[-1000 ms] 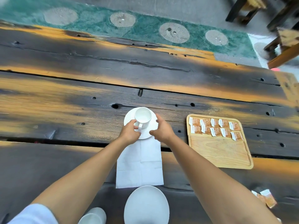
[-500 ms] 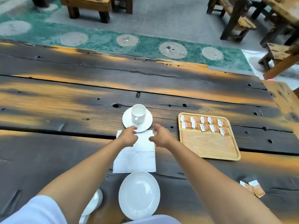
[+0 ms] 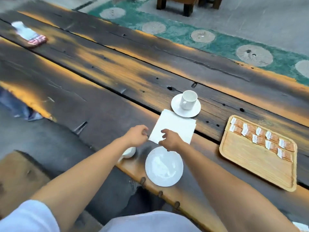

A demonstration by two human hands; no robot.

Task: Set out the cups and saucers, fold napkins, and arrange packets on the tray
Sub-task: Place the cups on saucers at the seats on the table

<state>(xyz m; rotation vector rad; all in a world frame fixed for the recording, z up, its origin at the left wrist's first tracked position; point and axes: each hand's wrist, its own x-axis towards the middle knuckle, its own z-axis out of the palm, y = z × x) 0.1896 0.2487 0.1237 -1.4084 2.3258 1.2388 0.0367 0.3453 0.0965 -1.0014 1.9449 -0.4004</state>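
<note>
White napkin (image 3: 173, 127) lies flat on dark plank table (image 3: 100, 81), far edge tucked under saucer (image 3: 177, 108) carrying upright cup (image 3: 189, 99). Left hand (image 3: 136, 136) at napkin's near-left corner, fingers curled; can't tell if pinching, blurred. Right hand (image 3: 168, 139) over near edge, fingers loosely spread, empty. Second saucer (image 3: 163, 166) bare near table edge; second cup (image 3: 128, 152) partly behind left wrist. Wooden tray (image 3: 250, 163) right, packets (image 3: 260, 138) in rows along its far side.
</note>
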